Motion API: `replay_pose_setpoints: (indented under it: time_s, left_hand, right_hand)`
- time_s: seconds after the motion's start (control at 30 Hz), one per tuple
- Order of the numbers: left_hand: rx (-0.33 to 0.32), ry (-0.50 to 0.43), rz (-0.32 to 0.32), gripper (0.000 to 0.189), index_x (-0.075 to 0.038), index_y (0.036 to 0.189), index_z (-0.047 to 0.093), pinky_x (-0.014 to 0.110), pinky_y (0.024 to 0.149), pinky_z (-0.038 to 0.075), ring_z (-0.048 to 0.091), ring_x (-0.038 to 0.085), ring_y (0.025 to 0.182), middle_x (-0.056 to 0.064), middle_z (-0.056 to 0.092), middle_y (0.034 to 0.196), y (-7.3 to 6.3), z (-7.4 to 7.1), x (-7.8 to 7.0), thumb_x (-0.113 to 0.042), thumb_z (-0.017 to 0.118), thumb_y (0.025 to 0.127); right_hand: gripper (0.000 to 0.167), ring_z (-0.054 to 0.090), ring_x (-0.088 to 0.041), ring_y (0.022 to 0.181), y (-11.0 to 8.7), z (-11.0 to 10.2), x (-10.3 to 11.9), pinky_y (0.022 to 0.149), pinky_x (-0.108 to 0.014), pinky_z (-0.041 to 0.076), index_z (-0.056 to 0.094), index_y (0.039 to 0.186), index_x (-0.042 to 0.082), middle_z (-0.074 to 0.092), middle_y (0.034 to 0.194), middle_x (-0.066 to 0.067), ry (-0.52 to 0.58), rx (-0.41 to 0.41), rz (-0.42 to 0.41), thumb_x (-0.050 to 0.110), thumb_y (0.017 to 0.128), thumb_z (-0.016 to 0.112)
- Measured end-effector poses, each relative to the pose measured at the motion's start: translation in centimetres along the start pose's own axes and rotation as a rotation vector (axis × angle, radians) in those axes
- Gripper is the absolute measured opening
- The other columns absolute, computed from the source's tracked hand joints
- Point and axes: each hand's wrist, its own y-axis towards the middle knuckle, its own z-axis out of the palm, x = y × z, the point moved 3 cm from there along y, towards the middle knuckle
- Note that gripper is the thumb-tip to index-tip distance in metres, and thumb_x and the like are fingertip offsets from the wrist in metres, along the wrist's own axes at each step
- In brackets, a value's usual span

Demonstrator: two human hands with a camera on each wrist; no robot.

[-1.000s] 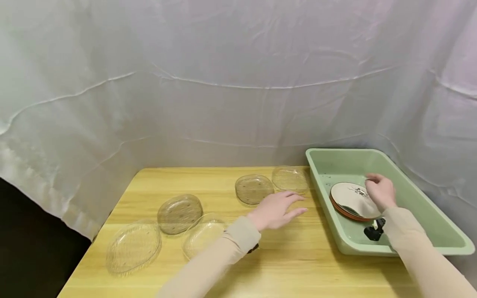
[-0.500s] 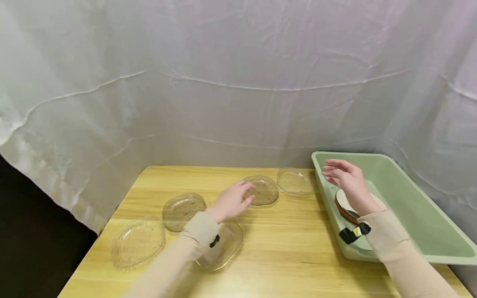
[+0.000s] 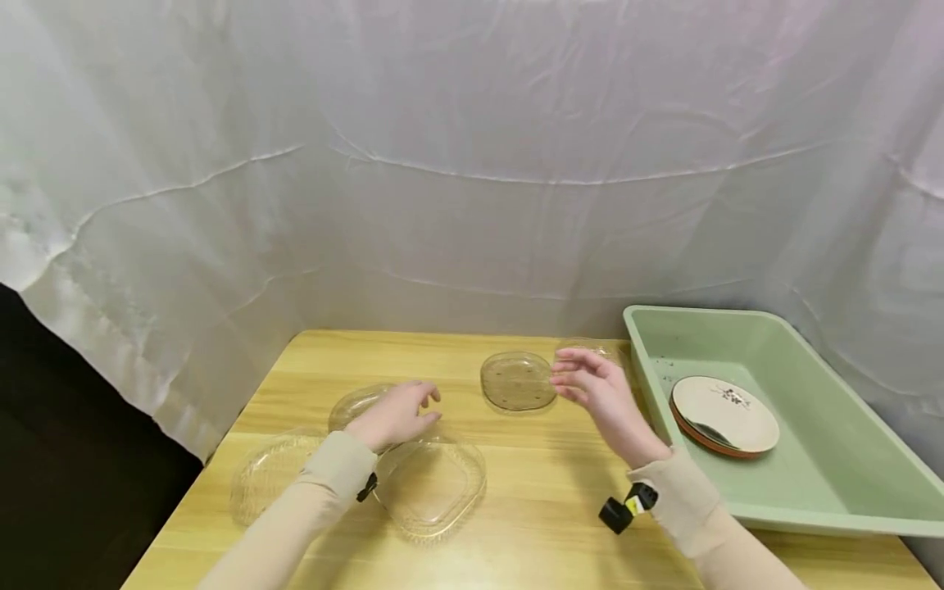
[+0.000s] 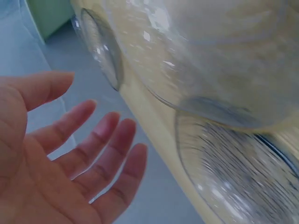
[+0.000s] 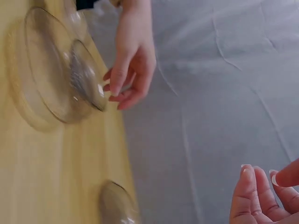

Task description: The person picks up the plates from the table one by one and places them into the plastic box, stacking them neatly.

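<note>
My left hand (image 3: 394, 416) hovers with loose, spread fingers over the left group of glass plates, holding nothing. Beneath and behind it, partly hidden, is a brownish glass plate (image 3: 352, 405). A clear glass plate (image 3: 431, 492) lies just in front, and another clear plate (image 3: 269, 475) is at the far left, partly covered by my forearm. My right hand (image 3: 601, 401) is raised above the table, its fingers loosely bent around nothing. Nearest to it are a brownish glass plate (image 3: 519, 382) on its left and a clear plate (image 3: 590, 346), mostly hidden behind the fingers.
A green plastic tub (image 3: 833, 377) stands at the right of the wooden table (image 3: 531, 533). Inside it, a white plate with a floral print (image 3: 726, 414) rests on a reddish-brown one. A grey-white curtain (image 3: 472, 205) hangs behind the table.
My right hand has come out of the tub and moved left over the table, leaving the stacked plates there. My left hand has moved left, from near the back plates to the left group.
</note>
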Motion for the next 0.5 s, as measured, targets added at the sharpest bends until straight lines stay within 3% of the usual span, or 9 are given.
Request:
replay_pose_setpoints:
  time_s: [0.2, 0.5]
  left_hand:
    - [0.089, 0.01, -0.059, 0.035, -0.003, 0.122, 0.062, 0.038, 0.077, 0.055, 0.061, 0.016, 0.079, 0.005, 0.067, 0.092, -0.8, 0.4, 1.7, -0.024, 0.069, 0.095]
    - [0.125, 0.021, -0.086, 0.027, -0.005, 0.111, 0.064, 0.034, 0.073, 0.055, 0.059, 0.014, 0.075, 0.0, 0.064, 0.084, -1.3, 0.6, 2.3, -0.025, 0.071, 0.094]
  right_hand:
    - [0.032, 0.068, -0.012, 0.091, 0.4, 1.7, -3.0, 0.087, -0.024, 0.058, 0.055, 0.126, 0.002, 0.068, 0.099, 0.004, 0.063, -0.034, 0.139, -0.003, 0.097, 0.044]
    - [0.036, 0.065, -0.014, 0.09, 0.9, 2.9, -6.2, 0.084, -0.023, 0.057, 0.05, 0.134, -0.004, 0.067, 0.1, -0.001, 0.14, -0.041, 0.259, -0.001, 0.098, 0.044]
